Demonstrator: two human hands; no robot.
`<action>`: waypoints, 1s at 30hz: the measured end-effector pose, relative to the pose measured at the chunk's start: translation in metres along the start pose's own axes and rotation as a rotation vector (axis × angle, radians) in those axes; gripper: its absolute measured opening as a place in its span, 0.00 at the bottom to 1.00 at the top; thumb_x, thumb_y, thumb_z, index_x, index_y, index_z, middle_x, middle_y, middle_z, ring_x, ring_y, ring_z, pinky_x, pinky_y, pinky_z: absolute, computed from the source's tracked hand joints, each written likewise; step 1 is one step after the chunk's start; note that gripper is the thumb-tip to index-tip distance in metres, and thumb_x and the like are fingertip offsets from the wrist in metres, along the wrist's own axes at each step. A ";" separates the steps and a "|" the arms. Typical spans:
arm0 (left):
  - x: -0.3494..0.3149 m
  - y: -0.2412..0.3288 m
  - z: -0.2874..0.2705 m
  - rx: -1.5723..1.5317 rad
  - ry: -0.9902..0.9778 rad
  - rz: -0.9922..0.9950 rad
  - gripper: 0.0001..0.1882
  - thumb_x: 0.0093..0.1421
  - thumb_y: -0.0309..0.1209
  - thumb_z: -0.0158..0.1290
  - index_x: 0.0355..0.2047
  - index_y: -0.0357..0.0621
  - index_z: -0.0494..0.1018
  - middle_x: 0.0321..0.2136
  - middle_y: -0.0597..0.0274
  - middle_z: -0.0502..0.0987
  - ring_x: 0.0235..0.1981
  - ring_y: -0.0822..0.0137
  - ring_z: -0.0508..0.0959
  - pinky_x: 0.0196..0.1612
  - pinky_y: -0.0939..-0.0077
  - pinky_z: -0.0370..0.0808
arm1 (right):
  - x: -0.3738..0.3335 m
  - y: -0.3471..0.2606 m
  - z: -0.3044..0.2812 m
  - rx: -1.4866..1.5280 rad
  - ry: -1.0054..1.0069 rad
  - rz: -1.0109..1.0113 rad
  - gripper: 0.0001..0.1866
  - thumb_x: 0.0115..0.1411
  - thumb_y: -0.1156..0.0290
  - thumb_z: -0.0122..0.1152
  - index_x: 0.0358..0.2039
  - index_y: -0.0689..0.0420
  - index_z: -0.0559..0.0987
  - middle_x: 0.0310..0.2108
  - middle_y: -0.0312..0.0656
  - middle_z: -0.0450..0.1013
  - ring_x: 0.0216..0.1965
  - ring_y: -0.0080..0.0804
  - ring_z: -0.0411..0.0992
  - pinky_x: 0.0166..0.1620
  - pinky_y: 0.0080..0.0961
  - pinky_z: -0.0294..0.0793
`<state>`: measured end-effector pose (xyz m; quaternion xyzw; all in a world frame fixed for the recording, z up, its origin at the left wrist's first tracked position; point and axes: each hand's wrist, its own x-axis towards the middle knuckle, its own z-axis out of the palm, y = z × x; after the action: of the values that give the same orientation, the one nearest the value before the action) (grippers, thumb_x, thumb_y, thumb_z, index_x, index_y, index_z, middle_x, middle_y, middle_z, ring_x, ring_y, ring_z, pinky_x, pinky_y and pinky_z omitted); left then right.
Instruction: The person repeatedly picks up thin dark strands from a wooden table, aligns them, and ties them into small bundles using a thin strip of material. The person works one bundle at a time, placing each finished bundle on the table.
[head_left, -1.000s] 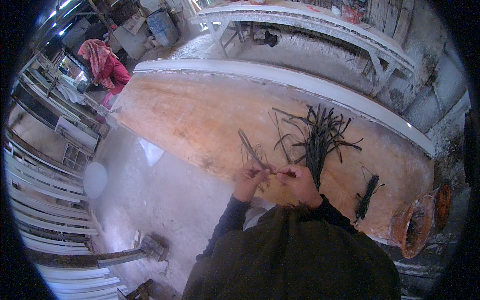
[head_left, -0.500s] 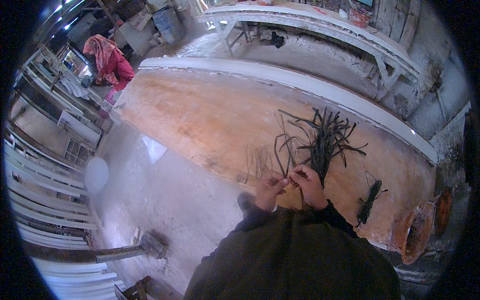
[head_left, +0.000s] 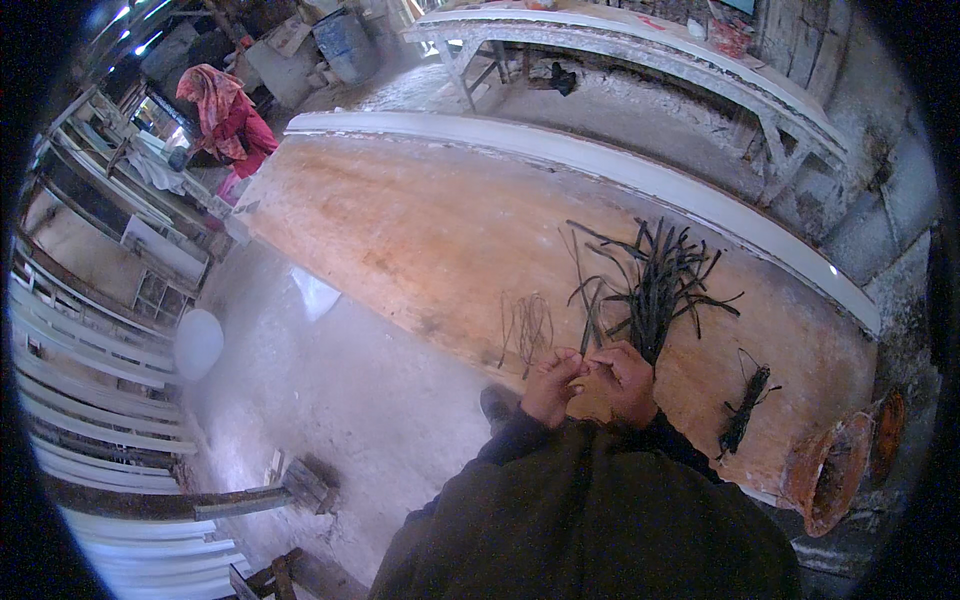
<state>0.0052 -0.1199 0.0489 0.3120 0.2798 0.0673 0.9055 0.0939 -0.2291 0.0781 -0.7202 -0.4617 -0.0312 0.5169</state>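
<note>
My left hand [head_left: 553, 387] and my right hand [head_left: 622, 382] meet fingertip to fingertip over the near edge of a wooden tabletop. Both are closed in a pinch. A few thin dark strips [head_left: 590, 318] run down between the fingers; their lower ends are hidden there. Just beyond my right hand lies a large bundle of dark strips [head_left: 655, 290], its loose ends fanned out away from me. A tangle of thin wire or string [head_left: 527, 325] rests left of the strips. Further right is a small tied dark bundle [head_left: 745, 412].
The long brown tabletop [head_left: 400, 230] has a white raised board [head_left: 560, 150] along its far side. An orange, hollow round object [head_left: 835, 475] stands at the near right corner. Beyond is a white bench [head_left: 640, 40]. A person in red [head_left: 228, 125] is at the far left, near stacked white slats [head_left: 95, 390].
The view has shifted slightly, so everything sits a little further right. My hands remain together; the right fingers have curled in closer to the left.
</note>
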 end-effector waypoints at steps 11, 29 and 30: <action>-0.007 0.018 0.005 0.281 -0.098 0.030 0.05 0.49 0.30 0.53 0.26 0.46 0.68 0.24 0.68 0.72 0.25 0.77 0.70 0.22 0.84 0.65 | -0.007 0.016 -0.004 -0.020 -0.126 -0.149 0.07 0.47 0.78 0.55 0.28 0.59 0.68 0.28 0.47 0.70 0.30 0.40 0.71 0.30 0.28 0.70; -0.024 0.031 0.004 1.188 -0.187 0.748 0.20 0.47 0.20 0.53 0.41 0.40 0.61 0.27 0.63 0.71 0.29 0.71 0.72 0.32 0.79 0.69 | 0.006 -0.012 -0.002 0.884 -0.063 0.757 0.05 0.49 0.75 0.57 0.25 0.59 0.69 0.20 0.33 0.66 0.19 0.18 0.63 0.23 0.14 0.62; -0.026 0.032 0.006 1.184 -0.183 0.714 0.21 0.47 0.20 0.53 0.42 0.40 0.60 0.27 0.62 0.71 0.29 0.71 0.72 0.32 0.78 0.69 | 0.005 -0.011 -0.002 0.842 -0.077 0.755 0.05 0.49 0.75 0.57 0.25 0.59 0.70 0.20 0.33 0.66 0.19 0.18 0.63 0.23 0.14 0.62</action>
<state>-0.0116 -0.1048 0.0841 0.8305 0.0725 0.1702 0.5253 0.0902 -0.2272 0.0894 -0.5676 -0.1633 0.3687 0.7177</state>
